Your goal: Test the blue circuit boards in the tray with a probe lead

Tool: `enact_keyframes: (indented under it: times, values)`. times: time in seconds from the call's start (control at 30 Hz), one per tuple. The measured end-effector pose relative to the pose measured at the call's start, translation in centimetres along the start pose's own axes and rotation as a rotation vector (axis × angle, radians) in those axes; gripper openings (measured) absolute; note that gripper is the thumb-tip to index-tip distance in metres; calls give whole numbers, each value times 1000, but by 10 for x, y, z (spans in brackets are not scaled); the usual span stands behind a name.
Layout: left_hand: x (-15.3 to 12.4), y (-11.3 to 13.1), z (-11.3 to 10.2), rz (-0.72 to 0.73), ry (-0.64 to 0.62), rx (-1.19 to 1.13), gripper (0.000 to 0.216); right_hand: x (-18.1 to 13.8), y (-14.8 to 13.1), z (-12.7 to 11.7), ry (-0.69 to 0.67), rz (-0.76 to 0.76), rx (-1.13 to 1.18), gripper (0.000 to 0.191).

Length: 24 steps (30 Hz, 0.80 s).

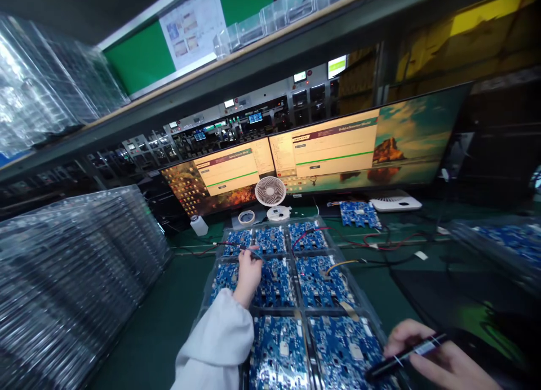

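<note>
A clear plastic tray (302,317) holds several blue circuit boards in separate compartments. My left hand (248,273), its fingers closed, reaches over the boards near the middle left of the tray. It pinches the end of a thin dark cable (220,244) that comes in from the left; the connector is mostly covered by my fingers. At the lower right, my right hand (437,359) is wrapped round a black marker pen (406,357), whose dark end points at the tray's near right edge. Red and black wires (315,230) and a yellow wire (338,264) lead to boards on the right.
Two monitors (333,147) stand behind the tray, with a small white fan (270,191), a tape roll (246,217) and a white bottle (198,225) before them. Stacked clear trays (84,277) rise at left. Another circuit board (359,214) lies at back right. A shelf (253,57) crosses above.
</note>
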<state>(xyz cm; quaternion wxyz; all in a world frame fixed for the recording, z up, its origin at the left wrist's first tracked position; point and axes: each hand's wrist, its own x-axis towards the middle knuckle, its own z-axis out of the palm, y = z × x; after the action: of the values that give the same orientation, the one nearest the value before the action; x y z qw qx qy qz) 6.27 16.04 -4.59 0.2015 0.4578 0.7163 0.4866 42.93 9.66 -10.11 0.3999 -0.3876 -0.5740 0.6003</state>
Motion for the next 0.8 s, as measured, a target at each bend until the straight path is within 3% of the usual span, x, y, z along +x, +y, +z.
enact_keyframes:
  times: [0.17, 0.33, 0.5, 0.8]
  values:
    - [-9, 2, 4, -111, 27, -299, 34, 2, -3, -5, -44, -10, 37, 34]
    - [-19, 2, 2, -130, -44, -364, 25, -4, -24, 5, 59, -26, 170, 32]
    - [-29, -1, 1, -5, -284, -64, 18, -14, -50, 28, 212, -7, 260, 33]
    - [-31, -7, 1, 230, -307, 527, 9, -12, -48, 32, 235, -62, 254, 35]
